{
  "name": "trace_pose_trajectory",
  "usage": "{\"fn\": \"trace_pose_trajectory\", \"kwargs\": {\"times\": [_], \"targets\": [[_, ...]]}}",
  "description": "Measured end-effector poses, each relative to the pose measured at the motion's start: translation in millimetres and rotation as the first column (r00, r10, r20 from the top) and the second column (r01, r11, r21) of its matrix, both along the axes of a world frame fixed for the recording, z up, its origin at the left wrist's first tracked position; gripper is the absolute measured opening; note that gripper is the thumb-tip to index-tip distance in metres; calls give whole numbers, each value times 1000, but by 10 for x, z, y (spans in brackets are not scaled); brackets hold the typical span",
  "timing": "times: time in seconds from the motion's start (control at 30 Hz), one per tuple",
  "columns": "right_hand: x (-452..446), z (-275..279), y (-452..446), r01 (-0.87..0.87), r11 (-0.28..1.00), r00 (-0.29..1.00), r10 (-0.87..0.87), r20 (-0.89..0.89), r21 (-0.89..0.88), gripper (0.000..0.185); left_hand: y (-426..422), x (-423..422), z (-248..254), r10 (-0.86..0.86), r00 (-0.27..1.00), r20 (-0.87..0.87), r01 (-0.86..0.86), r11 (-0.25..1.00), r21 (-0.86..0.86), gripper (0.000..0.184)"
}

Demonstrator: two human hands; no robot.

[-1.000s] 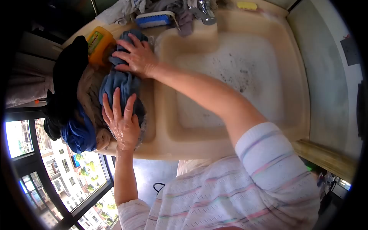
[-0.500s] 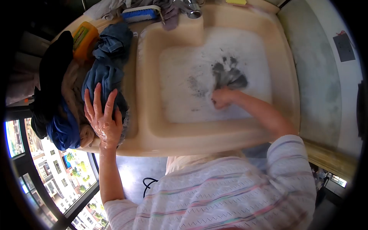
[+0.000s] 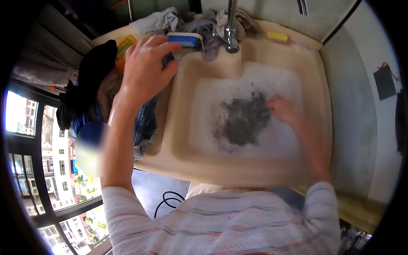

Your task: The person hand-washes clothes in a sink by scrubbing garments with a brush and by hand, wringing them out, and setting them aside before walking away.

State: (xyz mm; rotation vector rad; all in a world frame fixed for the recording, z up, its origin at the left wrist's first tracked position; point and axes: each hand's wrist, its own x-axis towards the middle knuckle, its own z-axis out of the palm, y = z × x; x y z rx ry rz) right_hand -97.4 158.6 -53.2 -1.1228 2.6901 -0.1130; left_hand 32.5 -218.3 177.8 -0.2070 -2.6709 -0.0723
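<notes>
My left hand (image 3: 148, 66) is raised over the washboard side at the left, its fingers apart, in front of the blue-grey cloth (image 3: 146, 121), which it mostly hides. Whether it touches that cloth is unclear. My right hand (image 3: 284, 109) is over the foamy water (image 3: 280, 140) in the basin (image 3: 183, 106), at the right edge of a dark patch (image 3: 244, 119) in the foam. Its fingers look curled, but motion smears them.
An orange bottle (image 3: 124, 47), black clothing (image 3: 97, 63) and brown cloth lie at the left. Behind the basin are a blue brush (image 3: 183, 40), grey cloths (image 3: 204, 26), the tap (image 3: 230, 40) and a yellow sponge (image 3: 277, 36).
My left hand has risen off the blue-grey cloth and moved towards the back. My right hand went from that cloth into the basin, then rightwards. The dark patch in the foam has grown.
</notes>
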Motion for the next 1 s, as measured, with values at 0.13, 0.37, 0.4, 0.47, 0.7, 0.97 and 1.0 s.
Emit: {"fn": "trace_pose_trajectory", "kwargs": {"times": [0.13,0.37,0.4,0.47,0.7,0.97,1.0], "targets": [[284,350,-156,251,960,908,-189,375,-123,31,-350,-881,-174,198,972,129,-198,980,-11,40],[316,125,33,275,957,806,-179,565,-88,35,-1221,-2182,-735,462,860,219,-491,865,104,76],[321,112,40,302,947,782,-178,597,-114,34,-1313,-2315,-854,474,842,259,-506,859,75,83],[325,132,0,287,956,781,-194,593,-66,34,-1282,-2424,-977,541,790,288,-591,796,127,73],[304,50,-120,449,863,620,-113,776,-232,36,-1587,-2487,-1112,549,836,-6,-311,483,819,24],[190,1098,-1223,794,259,269,661,700,-550,51,-505,-850,338,38,956,-290,293,-114,949,23],[122,1078,-1347,823,237,126,810,572,-516,51,-217,-613,312,-122,940,-319,316,-45,948,27]]}}
